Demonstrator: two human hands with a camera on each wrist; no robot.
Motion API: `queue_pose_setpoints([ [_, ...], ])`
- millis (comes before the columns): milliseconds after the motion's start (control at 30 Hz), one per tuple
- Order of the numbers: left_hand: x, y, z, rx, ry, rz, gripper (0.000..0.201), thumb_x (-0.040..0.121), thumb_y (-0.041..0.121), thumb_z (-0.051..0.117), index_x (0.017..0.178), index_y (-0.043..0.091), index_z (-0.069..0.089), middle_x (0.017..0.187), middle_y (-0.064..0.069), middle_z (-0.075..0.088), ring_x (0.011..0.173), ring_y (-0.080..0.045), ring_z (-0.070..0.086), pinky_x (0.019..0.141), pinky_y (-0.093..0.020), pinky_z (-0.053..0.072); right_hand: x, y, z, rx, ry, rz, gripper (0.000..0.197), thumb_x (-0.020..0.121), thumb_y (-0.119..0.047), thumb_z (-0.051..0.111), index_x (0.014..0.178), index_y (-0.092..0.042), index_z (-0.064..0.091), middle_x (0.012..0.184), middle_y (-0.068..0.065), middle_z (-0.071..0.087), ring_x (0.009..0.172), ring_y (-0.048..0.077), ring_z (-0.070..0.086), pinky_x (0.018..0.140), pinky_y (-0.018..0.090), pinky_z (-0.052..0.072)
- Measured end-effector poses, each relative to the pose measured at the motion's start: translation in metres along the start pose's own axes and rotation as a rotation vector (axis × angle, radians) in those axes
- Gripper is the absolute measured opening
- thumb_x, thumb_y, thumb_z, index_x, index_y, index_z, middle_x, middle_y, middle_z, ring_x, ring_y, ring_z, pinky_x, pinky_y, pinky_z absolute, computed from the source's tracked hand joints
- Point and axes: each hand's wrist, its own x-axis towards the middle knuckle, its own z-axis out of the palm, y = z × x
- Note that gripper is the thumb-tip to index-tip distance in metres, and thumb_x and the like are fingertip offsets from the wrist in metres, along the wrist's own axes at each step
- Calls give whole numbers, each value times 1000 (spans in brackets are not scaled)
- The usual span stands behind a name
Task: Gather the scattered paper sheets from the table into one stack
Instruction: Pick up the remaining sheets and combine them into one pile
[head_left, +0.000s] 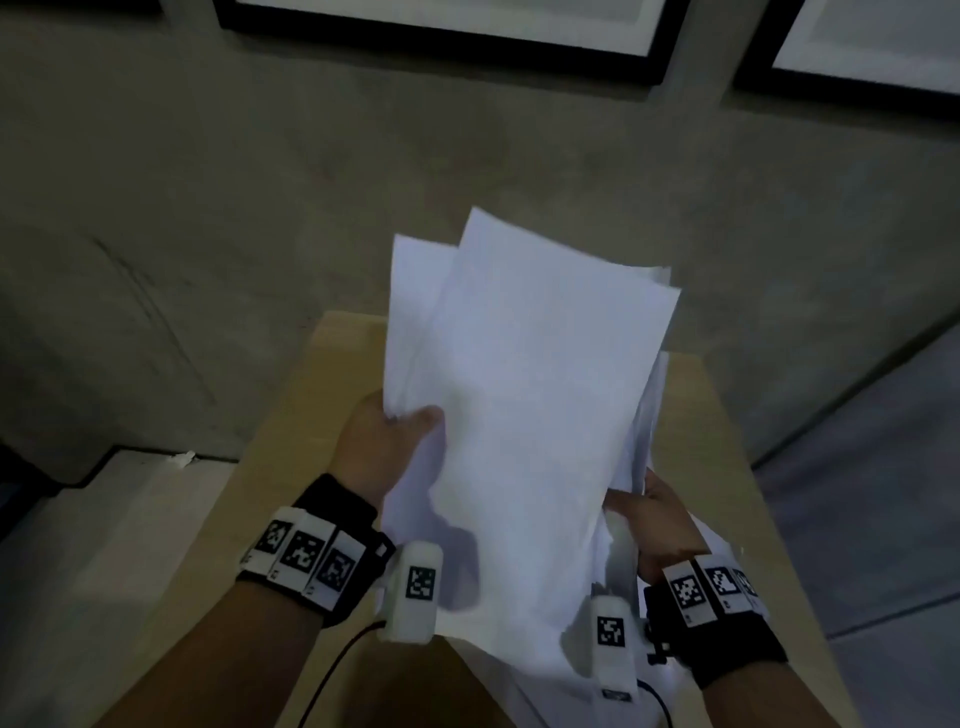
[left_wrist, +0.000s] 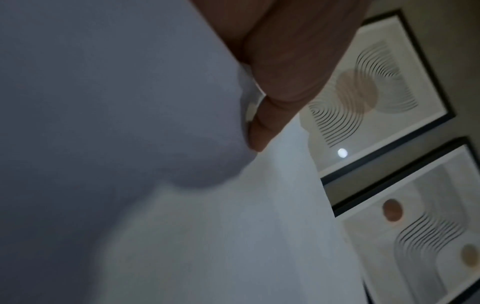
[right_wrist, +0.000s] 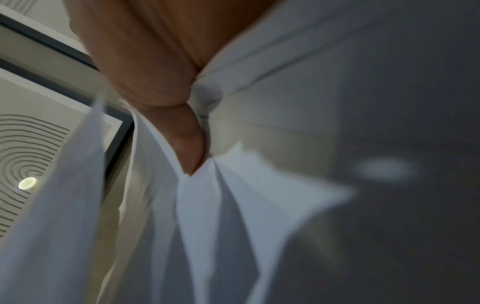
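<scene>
Presently logged:

- Paper sheets (head_left: 524, 395): white, several, held as loose uneven bundle above table, tilted up and away from person; top corners fanned, edges not aligned. Near-side edges splayed apart in right wrist view (right_wrist: 207, 205).
- Left hand (head_left: 387, 441): gripped bundle's left edge, thumb on top face, other fingers hidden behind paper. Left wrist view showed thumb (left_wrist: 275, 115) pressed against sheet.
- Right hand (head_left: 660, 525): held bundle's lower right edge, thumb (right_wrist: 187, 144) pinched into sheets; other fingers mostly hidden by paper.
- More paper (head_left: 545, 686): white, lay on table under bundle, near person; count unclear.
- Table (head_left: 291, 467): light wood, narrow, against wall.
- Wrist bands (head_left: 306, 556): black w/ white marker tiles, one per wrist.
- Framed prints (left_wrist: 369, 90): black frames, curved-line designs, on wall behind table.
- Wall (head_left: 260, 208): grey, concrete-look.
</scene>
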Motion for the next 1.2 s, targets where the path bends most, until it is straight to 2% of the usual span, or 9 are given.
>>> queue_pose_setpoints([
  [200, 6, -42, -3, -69, -52, -320, 36, 79, 14, 73, 103, 1, 51, 95, -11, 64, 88, -20, 62, 79, -33, 54, 13, 7, 3, -50, 12, 5, 28, 84, 11, 56, 112, 12, 59, 110, 33, 65, 99, 47, 62, 96, 53, 47],
  [333, -10, -43, -20, -100, -257, -440, 16, 85, 10, 66, 98, 1, 68, 81, -7, 77, 78, -22, 73, 58, -23, 56, 15, 14, 11, -102, -115, 28, 24, 88, 13, 48, 106, 8, 62, 102, 26, 67, 80, 36, 63, 73, 27, 52],
  [500, -16, -59, -52, -150, -129, -378, 52, 52, 24, 87, 95, 1, 72, 105, -21, 71, 89, -34, 69, 85, -41, 50, -1, 22, 27, 127, -347, 65, 29, 80, -2, 62, 107, -12, 68, 94, 0, 77, 87, 18, 72, 68, 25, 56],
  [600, -17, -63, -80, -167, 24, -325, 29, 70, 17, 78, 94, 5, 67, 110, -19, 66, 92, -31, 64, 95, -46, 45, 8, 29, 24, 55, -390, 139, 29, 84, -5, 63, 111, -12, 65, 95, 2, 75, 85, 19, 70, 65, 27, 54],
  [700, -19, -69, -108, -140, 65, -246, 48, 58, 30, 82, 93, 0, 69, 102, -18, 73, 88, -24, 67, 93, -39, 48, 26, 37, 12, -284, -359, 107, 28, 85, -2, 60, 110, -16, 63, 99, 2, 71, 94, 23, 66, 73, 29, 50],
  [767, -21, -66, -118, -113, 113, -242, 11, 77, 15, 72, 74, 5, 70, 66, 1, 75, 57, -6, 67, 63, -14, 54, 39, 41, 8, -777, -331, -56, 32, 88, -6, 58, 117, -20, 57, 123, 6, 61, 115, 25, 56, 89, 26, 43],
  [833, -23, -67, -123, -136, 131, -246, 36, 86, 0, 56, 55, 7, 71, 49, 10, 68, 41, 0, 60, 42, -9, 47, 48, 43, 13, -1197, -402, -218, 59, 88, -12, 53, 143, -24, 35, 150, 4, 37, 137, 24, 36, 110, 31, 31],
  [1000, -22, -77, -129, -203, 121, -264, 30, 90, -2, 51, 69, 6, 70, 72, 5, 75, 50, -7, 68, 53, -23, 56, 64, 54, 45, -1744, -660, -581, 98, 80, -20, 65, 150, -35, -2, 161, -6, -7, 147, 27, -6, 117, 53, 12],
  [1200, -35, -79, -118, -217, 93, -253, 19, 91, -3, 48, 88, 7, 63, 64, 3, 75, 53, -12, 69, 45, -19, 54, 69, 38, 64, -1960, -729, -655, 97, 71, -25, 76, 149, -17, 19, 156, 10, 25, 144, 32, 18, 116, 44, 15],
])
